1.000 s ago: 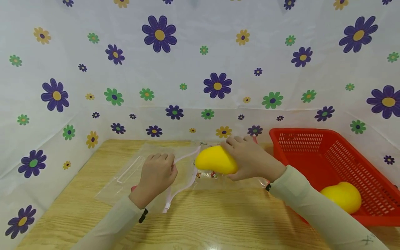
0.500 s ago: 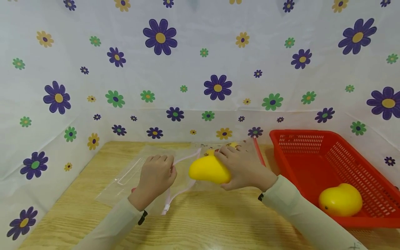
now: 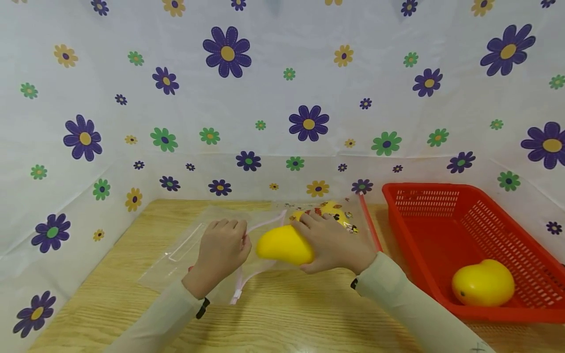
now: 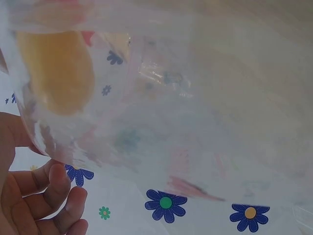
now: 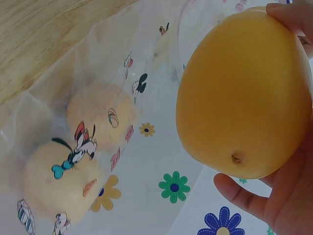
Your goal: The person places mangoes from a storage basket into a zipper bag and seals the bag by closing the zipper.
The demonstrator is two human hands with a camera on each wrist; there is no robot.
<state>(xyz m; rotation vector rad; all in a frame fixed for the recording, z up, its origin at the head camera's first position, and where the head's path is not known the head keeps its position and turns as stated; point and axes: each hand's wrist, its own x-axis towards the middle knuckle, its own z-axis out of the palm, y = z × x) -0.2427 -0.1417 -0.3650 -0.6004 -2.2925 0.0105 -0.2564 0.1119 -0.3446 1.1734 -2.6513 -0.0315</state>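
My right hand [image 3: 335,245] grips a yellow mango [image 3: 282,245], its fingers over the top and thumb below. In the right wrist view the mango [image 5: 244,93] shows its stem end. The mango is at the mouth of a clear zip bag [image 3: 187,242] with a pale pink zip. At that bag, my left hand [image 3: 222,252] pinches the edge between thumb and fingers, as the left wrist view shows; the mango [image 4: 61,73] appears blurred through the plastic. Behind my right hand lies a cartoon-printed bag [image 3: 355,220] with a red strip, holding yellow mangoes [image 5: 63,178].
On the right stands a red plastic basket [image 3: 423,274] with one mango [image 3: 483,283] in its near corner. A flower-printed white cloth [image 3: 265,88] rises behind and beside the wooden table [image 3: 304,314].
My right hand has carried the mango left and slightly down, toward the clear bag's mouth, uncovering more of the printed bag. My left hand has stayed nearly in place.
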